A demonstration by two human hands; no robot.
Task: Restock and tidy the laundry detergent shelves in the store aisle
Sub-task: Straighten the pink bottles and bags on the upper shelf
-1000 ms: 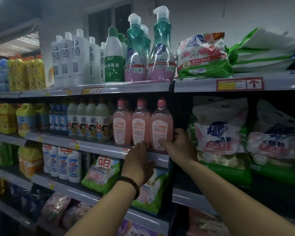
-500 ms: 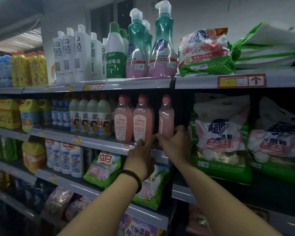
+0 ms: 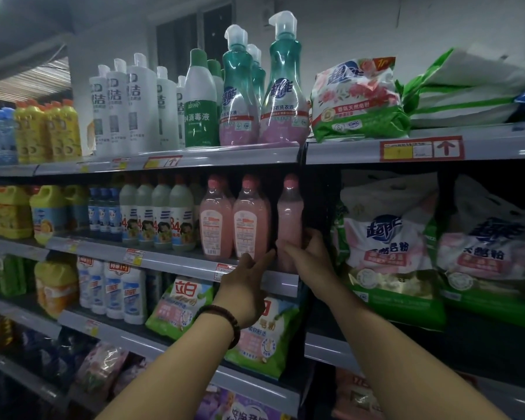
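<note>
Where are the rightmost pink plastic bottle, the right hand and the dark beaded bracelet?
rightmost pink plastic bottle (image 3: pixel 290 213): head view, bare upper body.
right hand (image 3: pixel 311 256): head view, back of hand.
dark beaded bracelet (image 3: pixel 229 315): head view, beads atop wrist.

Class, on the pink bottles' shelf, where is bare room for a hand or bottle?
A slim gap between the middle pink bottle and the right pink bottle; a dark strip beside the powder bags. Leftward, white bottles stand packed.
</note>
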